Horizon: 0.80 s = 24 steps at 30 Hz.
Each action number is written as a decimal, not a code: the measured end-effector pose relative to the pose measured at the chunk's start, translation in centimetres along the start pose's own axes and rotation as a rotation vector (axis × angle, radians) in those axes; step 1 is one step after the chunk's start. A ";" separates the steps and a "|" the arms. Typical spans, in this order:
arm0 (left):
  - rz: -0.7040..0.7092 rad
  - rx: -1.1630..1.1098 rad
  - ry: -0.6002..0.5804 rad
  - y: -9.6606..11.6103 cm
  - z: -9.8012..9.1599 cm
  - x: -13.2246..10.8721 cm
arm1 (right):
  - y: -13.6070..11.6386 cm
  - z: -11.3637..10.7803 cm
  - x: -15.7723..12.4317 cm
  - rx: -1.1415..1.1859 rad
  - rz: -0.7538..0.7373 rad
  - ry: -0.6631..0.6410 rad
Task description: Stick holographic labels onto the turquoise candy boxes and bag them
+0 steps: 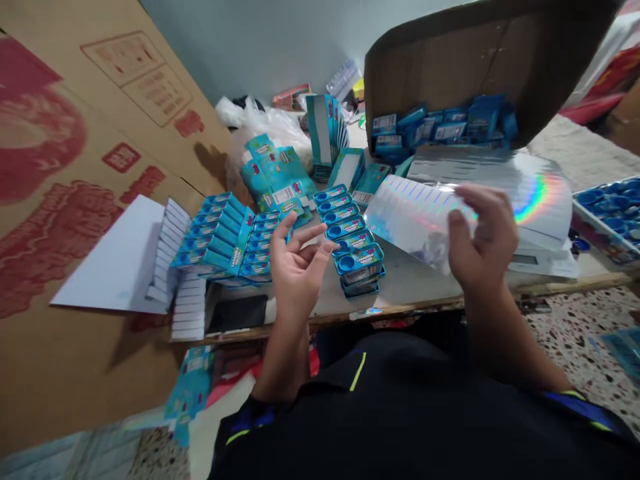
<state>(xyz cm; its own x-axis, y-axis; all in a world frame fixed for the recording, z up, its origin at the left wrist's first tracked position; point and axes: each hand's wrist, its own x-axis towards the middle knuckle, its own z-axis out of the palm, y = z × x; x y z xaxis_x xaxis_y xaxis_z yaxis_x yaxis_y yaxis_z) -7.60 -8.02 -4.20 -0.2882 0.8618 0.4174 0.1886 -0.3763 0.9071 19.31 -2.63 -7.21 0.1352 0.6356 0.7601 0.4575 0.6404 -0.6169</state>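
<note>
My left hand (pixel 300 267) is raised palm up over the table's front, its fingers apart and nothing visible in them. Just right of it runs a row of small blue caramel packs (pixel 345 227), with the nearest ones stacked. My right hand (pixel 483 240) is curled above a fan of shiny clear plastic sheets (pixel 410 213). Thumb and fingers appear closed on a bit of clear plastic film (pixel 435 250), though its outline is hard to make out. Left of my left hand stand blue display boxes (pixel 220 233) filled with packs.
A large cardboard carton (pixel 75 267) rises on the left. Another open carton (pixel 440 60) holds several blue packs at the back right. Flat blue cartons (pixel 280 173) lie at the back. A tray of blue pieces (pixel 610 210) stands far right, and a dark flat object (pixel 237 313) lies at the table's edge.
</note>
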 end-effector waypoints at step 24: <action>-0.056 -0.168 -0.109 0.5 -0.8 -0.9 | -10.7 7.3 2.6 0.558 0.125 -0.427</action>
<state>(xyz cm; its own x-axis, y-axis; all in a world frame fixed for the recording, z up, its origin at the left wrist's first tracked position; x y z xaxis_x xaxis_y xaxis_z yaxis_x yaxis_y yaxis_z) -8.04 -9.26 -4.10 -0.1885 0.9115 0.3657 0.0131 -0.3700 0.9289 8.30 -4.67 -0.07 -0.2508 0.7589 0.6010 -0.0726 0.6043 -0.7934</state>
